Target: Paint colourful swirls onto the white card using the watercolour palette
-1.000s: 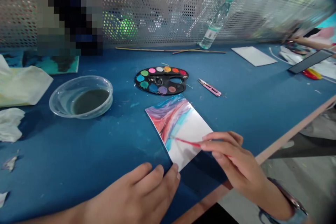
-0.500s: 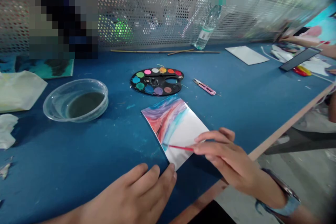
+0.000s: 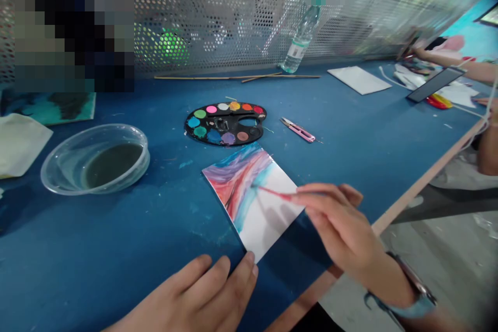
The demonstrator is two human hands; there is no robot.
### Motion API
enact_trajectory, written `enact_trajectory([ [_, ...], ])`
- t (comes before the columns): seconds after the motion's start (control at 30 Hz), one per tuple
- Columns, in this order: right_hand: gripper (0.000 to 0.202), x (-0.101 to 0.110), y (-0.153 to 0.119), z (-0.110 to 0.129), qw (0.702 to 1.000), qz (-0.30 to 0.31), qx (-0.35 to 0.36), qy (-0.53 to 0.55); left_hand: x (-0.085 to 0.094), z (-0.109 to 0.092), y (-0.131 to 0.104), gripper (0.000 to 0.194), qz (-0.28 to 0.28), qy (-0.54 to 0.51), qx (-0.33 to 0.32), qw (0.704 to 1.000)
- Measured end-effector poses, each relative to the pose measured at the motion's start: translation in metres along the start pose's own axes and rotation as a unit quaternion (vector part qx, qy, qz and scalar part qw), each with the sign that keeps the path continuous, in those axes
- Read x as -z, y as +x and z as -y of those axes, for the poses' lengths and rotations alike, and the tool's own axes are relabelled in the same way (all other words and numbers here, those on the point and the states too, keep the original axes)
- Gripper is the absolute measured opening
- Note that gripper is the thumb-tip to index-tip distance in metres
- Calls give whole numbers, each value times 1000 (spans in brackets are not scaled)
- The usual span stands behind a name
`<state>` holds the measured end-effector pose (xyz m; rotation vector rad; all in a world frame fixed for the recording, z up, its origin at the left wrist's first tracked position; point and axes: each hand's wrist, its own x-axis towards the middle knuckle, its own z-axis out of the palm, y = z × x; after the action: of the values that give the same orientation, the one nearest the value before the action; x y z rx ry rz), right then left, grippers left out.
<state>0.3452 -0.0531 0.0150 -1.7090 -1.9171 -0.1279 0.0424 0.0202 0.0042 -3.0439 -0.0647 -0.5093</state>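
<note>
Between the thumb and fingers of my right hand is a thin red paintbrush. Its tip is over the turquoise band on a small white canvas, whose upper left part bears blue, purple and red streaks. My left hand lies on the table with fingers stretched out, the fingertips at the canvas's near corner. Just behind the canvas sits a black paint palette with round wells of many colours.
Left of the canvas stands a clear plastic bowl of dark water. Pink thread snips lie right of the palette. Farther back are thin sticks, a water bottle and a white panel. Another person's arm reaches in at the right.
The brush tip has moved up along the turquoise band, away from the canvas's lower left edge. My left hand stays at the near corner. The view has shifted slightly.
</note>
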Motion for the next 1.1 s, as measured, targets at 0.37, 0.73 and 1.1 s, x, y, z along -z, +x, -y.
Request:
enact_trajectory([
  [0.37, 27, 1, 4, 7, 1000, -13, 13, -19, 5, 1, 1, 39, 3, 10, 1, 1000],
  [0.73, 28, 8, -5, 18, 990, 68, 94, 81, 6, 2, 1, 38, -9, 0, -22, 1000],
  [1.1, 27, 4, 0, -6, 999, -6, 21, -23, 2, 3, -2, 40, 2, 5, -15, 1000],
])
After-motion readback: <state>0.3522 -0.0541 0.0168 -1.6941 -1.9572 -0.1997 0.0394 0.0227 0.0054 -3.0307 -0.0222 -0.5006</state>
